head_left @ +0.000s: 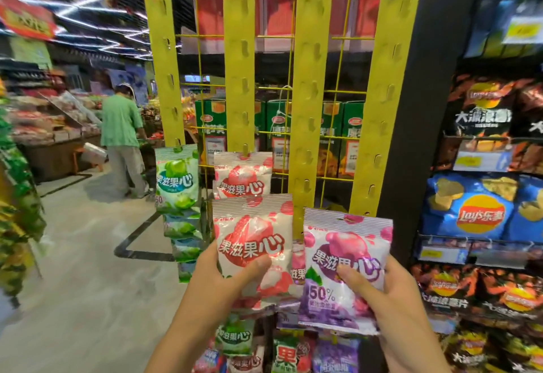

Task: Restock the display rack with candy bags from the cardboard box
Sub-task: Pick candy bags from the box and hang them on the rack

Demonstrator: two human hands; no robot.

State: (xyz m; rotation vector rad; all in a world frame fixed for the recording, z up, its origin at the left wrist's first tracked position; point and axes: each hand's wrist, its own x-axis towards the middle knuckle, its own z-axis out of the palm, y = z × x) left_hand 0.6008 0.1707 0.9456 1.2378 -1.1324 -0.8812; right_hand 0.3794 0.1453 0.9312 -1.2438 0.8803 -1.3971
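Now two candy bags are held up in front of the display rack (239,79), which has four yellow hanging strips. The left grip (223,281) grasps the red-and-white candy bag (252,243), with the thumb on its front. The bag is glossy, with a red fruit picture and big Chinese letters. The right grip (390,299) grasps the purple candy bag (346,255), which has the same design and "50%" printed low. On the first strip hangs a column of green candy bags (176,179); they overlap, so I cannot count them exactly. On the second strip hangs at least one hanging red-and-white bag (242,176). Under the hands lies a pile of loose bags (235,337), green, red and purple; their container is not visible.
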